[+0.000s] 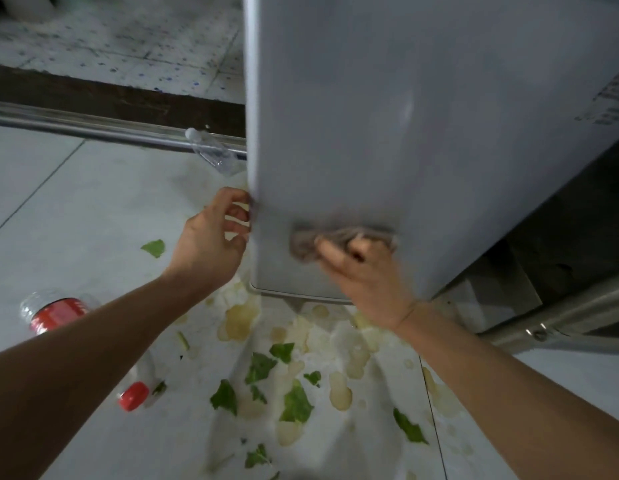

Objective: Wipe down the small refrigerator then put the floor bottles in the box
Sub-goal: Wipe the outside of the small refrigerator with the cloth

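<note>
A: Where does the person stand with the refrigerator (422, 133)?

B: Low on its grey door. The right hand (366, 278) holds a bunched grey cloth (311, 242) flat against the panel near the bottom edge, thumb and fingers curled round the wad. The cloth is blurred, so it is likely mid-stroke.

A: And the other grip?

B: The left hand (207, 240) is curled round the door's left edge, fingertips hooked behind it. That looks like a brace: it would keep the light cabinet from shifting or the door from swinging under the wiping pressure.

A: The bottles?

B: All on the floor (58, 209), none boxed. A clear bottle (214, 152) lies tilted against the metal threshold rail (93, 128), just beside the refrigerator's left side. A bottle with a red label (55, 311) lies on its side to the left of the left forearm. A third one, red-capped (134, 393), is partly hidden under that arm.

A: Any box?

B: None in view.

A: What else is down there?

B: Torn green leaves (296, 403) and yellowish puddles (240, 322) spread in front of the refrigerator's base. The footing there may be slippery when the bottles are collected.

A: So the stage?

B: Wiping, by the look of it; the bottle part is not begun.
</note>
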`<state>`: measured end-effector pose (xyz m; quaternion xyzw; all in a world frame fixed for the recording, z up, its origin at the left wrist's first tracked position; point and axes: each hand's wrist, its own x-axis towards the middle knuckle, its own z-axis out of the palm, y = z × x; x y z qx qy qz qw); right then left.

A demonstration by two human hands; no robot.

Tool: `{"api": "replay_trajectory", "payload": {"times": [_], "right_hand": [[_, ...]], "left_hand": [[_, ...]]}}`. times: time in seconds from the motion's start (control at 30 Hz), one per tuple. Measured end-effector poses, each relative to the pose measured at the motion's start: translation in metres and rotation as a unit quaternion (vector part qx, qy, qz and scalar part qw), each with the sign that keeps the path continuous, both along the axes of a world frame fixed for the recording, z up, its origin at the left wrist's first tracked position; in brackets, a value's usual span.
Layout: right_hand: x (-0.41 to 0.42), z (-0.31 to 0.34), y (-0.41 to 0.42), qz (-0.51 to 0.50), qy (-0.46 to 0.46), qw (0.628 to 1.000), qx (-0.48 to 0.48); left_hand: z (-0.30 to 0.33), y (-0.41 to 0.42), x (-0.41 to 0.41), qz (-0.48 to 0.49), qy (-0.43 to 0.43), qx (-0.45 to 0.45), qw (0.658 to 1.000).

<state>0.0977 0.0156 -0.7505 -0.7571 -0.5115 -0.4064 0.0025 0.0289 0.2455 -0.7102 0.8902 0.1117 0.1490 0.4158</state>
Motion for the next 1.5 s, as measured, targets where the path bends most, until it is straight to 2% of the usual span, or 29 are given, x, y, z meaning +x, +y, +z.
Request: {"api": "replay_trajectory", "payload": {"times": [0.07,0.17,0.23,0.33,0.37,0.43,0.53,0.63,0.7,0.83,0.87,1.07,1.17,1.27,1.4,1.43,1.5], "right_hand": [[-0.011,-0.013,0.004,-0.023,0.039,0.99,-0.133],[-0.017,-0.008,0.011,-0.053,0.083,0.979,-0.181],[-0.015,0.01,0.02,-0.05,0.082,0.991,-0.098],[-0.006,0.035,0.044,-0.037,0.079,0.989,0.115],[-0.006,0.035,0.051,-0.04,0.05,0.989,0.133],[-0.009,0.021,0.06,-0.026,-0.003,0.997,0.078],[-0.024,-0.008,0.061,-0.041,0.074,0.993,-0.085],[-0.032,-0.011,0.066,-0.07,0.109,0.983,-0.131],[-0.031,0.006,0.069,-0.066,0.059,0.989,-0.12],[-0.019,0.058,0.092,-0.049,-0.06,0.997,0.029],[-0.018,0.064,0.098,-0.053,-0.076,0.995,0.041],[-0.02,0.021,0.106,-0.089,-0.118,0.984,-0.101],[-0.02,-0.014,0.112,-0.09,-0.071,0.981,-0.158],[-0.026,-0.043,0.11,-0.096,0.026,0.966,-0.239],[-0.031,-0.063,0.104,-0.084,0.071,0.907,-0.406],[-0.03,-0.062,0.103,-0.088,0.093,0.896,-0.425],[-0.03,-0.049,0.097,-0.088,0.081,0.906,-0.406]], "left_hand": [[0.0,0.003,-0.002,-0.014,0.005,-0.006,1.0],[0.001,0.009,-0.005,-0.042,0.008,-0.009,0.999],[0.002,0.013,-0.007,-0.06,0.006,-0.007,0.998],[0.003,0.017,-0.007,-0.081,0.009,-0.012,0.997],[0.003,0.018,-0.007,-0.086,0.011,-0.009,0.996],[0.003,0.02,-0.007,-0.094,0.014,0.001,0.995],[0.002,0.025,-0.009,-0.109,0.02,0.027,0.993],[0.0,0.035,-0.015,-0.093,0.025,0.047,0.994],[-0.002,0.044,-0.021,-0.079,0.023,0.046,0.996],[-0.01,0.06,-0.029,-0.058,0.036,0.043,0.997],[-0.012,0.062,-0.03,-0.052,0.038,0.041,0.997],[-0.03,0.068,-0.028,-0.039,0.058,0.028,0.997],[-0.038,0.072,-0.03,-0.036,0.068,0.024,0.997],[-0.043,0.075,-0.034,-0.03,0.068,0.027,0.997],[-0.044,0.07,-0.039,-0.04,0.076,0.034,0.996],[-0.044,0.067,-0.039,-0.044,0.078,0.036,0.995],[-0.042,0.061,-0.037,-0.051,0.084,0.041,0.994]]}}
